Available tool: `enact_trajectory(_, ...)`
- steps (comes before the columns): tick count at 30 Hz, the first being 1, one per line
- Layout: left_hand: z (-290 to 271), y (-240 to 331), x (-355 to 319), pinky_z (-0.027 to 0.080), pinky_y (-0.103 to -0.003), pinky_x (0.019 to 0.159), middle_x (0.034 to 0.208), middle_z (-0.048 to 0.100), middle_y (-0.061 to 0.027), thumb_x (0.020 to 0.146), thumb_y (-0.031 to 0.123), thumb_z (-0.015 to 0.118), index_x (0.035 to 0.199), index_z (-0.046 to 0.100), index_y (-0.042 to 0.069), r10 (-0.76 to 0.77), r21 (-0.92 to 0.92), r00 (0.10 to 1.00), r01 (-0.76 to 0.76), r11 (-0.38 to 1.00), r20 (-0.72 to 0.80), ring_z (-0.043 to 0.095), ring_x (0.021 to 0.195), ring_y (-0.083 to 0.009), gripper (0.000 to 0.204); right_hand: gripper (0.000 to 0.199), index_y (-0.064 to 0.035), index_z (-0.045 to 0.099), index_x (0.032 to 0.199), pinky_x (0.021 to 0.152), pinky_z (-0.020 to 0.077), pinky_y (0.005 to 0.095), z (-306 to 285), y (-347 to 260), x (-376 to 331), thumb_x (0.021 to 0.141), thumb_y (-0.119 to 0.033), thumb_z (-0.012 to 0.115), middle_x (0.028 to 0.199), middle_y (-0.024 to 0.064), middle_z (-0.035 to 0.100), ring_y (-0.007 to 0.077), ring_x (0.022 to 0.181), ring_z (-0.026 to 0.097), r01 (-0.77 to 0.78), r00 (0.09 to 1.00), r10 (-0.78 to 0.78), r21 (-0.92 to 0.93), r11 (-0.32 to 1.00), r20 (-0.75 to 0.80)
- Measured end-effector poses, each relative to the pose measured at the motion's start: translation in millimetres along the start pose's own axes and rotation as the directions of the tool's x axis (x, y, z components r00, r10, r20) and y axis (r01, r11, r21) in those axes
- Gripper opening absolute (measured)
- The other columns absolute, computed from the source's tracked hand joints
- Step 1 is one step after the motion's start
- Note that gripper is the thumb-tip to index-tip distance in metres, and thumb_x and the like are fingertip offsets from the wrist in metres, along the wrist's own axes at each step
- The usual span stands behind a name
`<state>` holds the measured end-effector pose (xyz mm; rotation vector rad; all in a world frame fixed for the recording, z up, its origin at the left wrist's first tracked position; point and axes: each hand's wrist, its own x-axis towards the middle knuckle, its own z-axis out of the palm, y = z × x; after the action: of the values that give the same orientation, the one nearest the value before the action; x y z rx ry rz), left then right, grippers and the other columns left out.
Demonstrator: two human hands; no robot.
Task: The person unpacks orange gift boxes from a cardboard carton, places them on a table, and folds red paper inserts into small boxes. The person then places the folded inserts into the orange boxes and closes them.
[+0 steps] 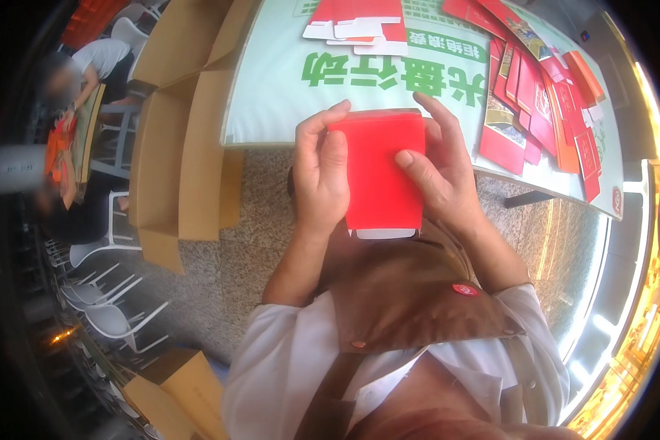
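Between my two hands I hold a red paper box (385,172), in front of my apron and just off the table's near edge. A white flap sticks out at its lower end. My left hand (321,165) grips the box's left side, thumb lying along the front edge. On the other side my right hand (444,165) wraps the box, its thumb on the red face and its index finger reaching past the top. Beyond the box lies a stack of flat red cartons with white flaps (359,26) on the table.
A table (271,110) with a pale green printed cover stands ahead. Red and orange packets (543,103) are heaped at its right. Open cardboard boxes (161,154) stand on the left, another (176,400) at lower left. White chairs (114,319) and another person (95,66) are farther left.
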<state>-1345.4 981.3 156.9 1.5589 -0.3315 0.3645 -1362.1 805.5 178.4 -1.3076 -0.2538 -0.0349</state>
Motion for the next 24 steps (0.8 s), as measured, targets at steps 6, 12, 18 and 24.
enact_trajectory(6,-1,1,-2,0.046,-0.034,0.101,0.133,0.058,-0.0181,0.106,0.020,0.045,0.125,0.049,0.003,-0.062,0.031,0.997,0.063,0.998,-0.043,0.057,0.115,-0.0206,0.025,0.034,-0.0010,0.050,0.127,0.089,0.0485,0.0294,-5,14,11,0.096,-0.006,0.063,0.113,0.0110,0.062,0.0156,0.103,0.058,0.029,1.000,-0.028,-0.150,0.988,0.006)
enact_trajectory(12,0,9,-12,0.048,-0.029,0.093,0.130,0.057,-0.0119,0.099,0.024,0.063,0.147,0.033,0.001,-0.227,-0.118,0.971,0.235,0.965,0.073,0.057,0.105,-0.0131,0.061,0.032,-0.0046,0.048,0.130,0.083,0.0465,0.0267,-6,7,12,0.100,-0.014,0.053,0.107,0.0100,0.062,0.0140,0.094,0.057,-0.126,0.972,0.090,-0.156,0.980,-0.218)
enact_trajectory(18,-16,-24,-52,0.050,-0.031,0.088,0.115,0.060,-0.0093,0.096,0.022,0.066,0.136,0.044,-0.004,-0.346,-0.244,0.923,0.380,0.892,0.168,0.058,0.101,-0.0137,0.053,0.049,-0.0023,0.043,0.138,0.083,0.0453,0.0238,-1,28,23,0.101,-0.031,0.056,0.109,0.0081,0.061,0.0125,0.090,0.055,-0.177,0.975,0.133,-0.259,0.949,-0.178)
enact_trajectory(24,-94,-32,-63,0.052,-0.033,0.090,0.123,0.060,-0.0122,0.098,0.032,0.062,0.133,0.050,-0.001,-0.453,-0.329,0.873,0.380,0.865,-0.182,0.061,0.108,-0.0185,0.049,0.084,-0.0006,0.017,0.155,0.084,0.0546,0.0348,10,34,22,0.097,-0.044,0.060,0.133,0.0264,0.054,0.0271,0.106,0.064,-0.137,0.988,0.150,-0.271,0.953,0.027)
